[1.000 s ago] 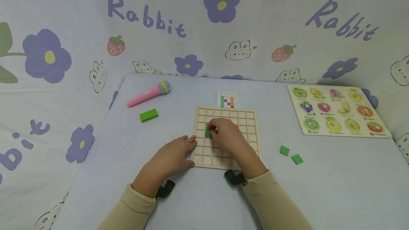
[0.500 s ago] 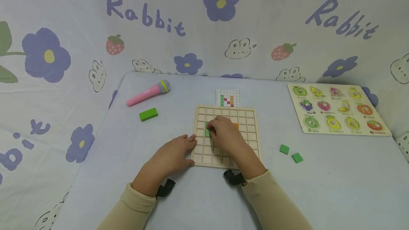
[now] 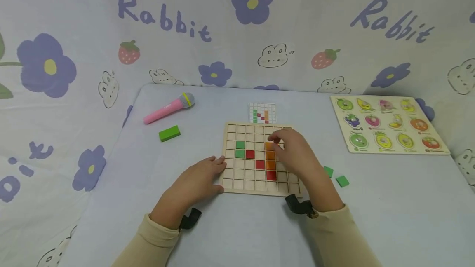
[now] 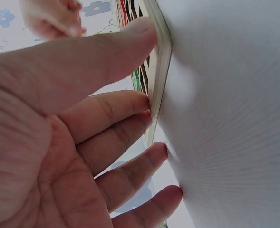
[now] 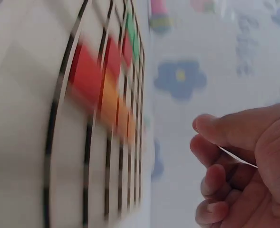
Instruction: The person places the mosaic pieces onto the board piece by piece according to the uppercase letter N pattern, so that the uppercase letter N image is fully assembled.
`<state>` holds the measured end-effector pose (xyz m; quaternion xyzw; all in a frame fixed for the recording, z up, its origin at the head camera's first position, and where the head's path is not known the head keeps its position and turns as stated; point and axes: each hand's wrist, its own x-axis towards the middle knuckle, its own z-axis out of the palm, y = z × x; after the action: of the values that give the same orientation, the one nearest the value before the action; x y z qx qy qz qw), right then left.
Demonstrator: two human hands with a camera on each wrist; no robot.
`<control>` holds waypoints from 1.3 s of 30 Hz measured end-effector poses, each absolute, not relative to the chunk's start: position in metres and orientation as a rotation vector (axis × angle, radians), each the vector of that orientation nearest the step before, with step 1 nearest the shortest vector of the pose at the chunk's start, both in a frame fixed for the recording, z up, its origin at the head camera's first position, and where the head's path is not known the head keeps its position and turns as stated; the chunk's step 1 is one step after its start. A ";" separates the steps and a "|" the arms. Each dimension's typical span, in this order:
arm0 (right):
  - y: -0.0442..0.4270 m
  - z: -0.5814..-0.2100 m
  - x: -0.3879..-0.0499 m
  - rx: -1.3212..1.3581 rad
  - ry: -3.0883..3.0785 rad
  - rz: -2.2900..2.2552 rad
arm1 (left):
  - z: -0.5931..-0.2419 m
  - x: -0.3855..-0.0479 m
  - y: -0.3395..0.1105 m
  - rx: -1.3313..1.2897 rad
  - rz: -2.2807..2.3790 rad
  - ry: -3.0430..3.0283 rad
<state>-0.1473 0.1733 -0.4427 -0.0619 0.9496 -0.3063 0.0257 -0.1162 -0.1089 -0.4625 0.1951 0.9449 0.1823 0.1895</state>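
A wooden grid board [image 3: 239, 174] lies flat on the table. In its cells sit two green tiles [image 3: 240, 153], three red tiles [image 3: 260, 164] on a diagonal, and a column of orange tiles [image 3: 271, 155] partly behind the right hand's fingertips. My left hand [image 3: 196, 182] rests at the board's left edge; in the left wrist view its thumb and fingertips touch the rim [image 4: 161, 71]. My right hand [image 3: 298, 151] is over the board's right side, fingers loosely bent, thumb near the index finger. The right wrist view shows that hand [image 5: 244, 161] holding nothing, apart from the board.
Two loose green tiles [image 3: 342, 181] lie right of the board, one partly behind the right forearm. A pattern card [image 3: 262, 112] touches or nearly touches the board's far edge. Further out are a pink toy microphone [image 3: 165, 111], a green block [image 3: 169, 133] and a fruit puzzle board [image 3: 387, 129].
My right hand has left the green tiles on the board and moved right, uncovering the green and red tiles. My left hand stays at the board's edge. The head view has shifted slightly.
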 end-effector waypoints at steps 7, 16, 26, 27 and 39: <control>0.256 -0.449 -0.117 0.050 2.922 -0.851 | -0.461 -0.116 -0.107 0.546 0.489 2.661; 0.292 -0.469 -0.095 0.188 2.818 -0.792 | -0.459 -0.115 -0.107 0.514 0.503 2.642; 0.302 -0.472 -0.092 0.221 2.861 -0.812 | -0.462 -0.117 -0.107 0.541 0.503 2.649; 0.302 -0.472 -0.092 0.237 2.861 -0.829 | -0.462 -0.117 -0.107 0.539 0.503 2.649; 0.244 -0.461 -0.115 0.199 3.007 -1.056 | -0.461 -0.115 -0.107 0.537 0.512 2.650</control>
<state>-0.1149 0.2444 -0.4614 0.0622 0.9414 -0.3305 -0.0259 -0.1155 -0.1067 -0.4613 0.1915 0.9447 0.1826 0.1938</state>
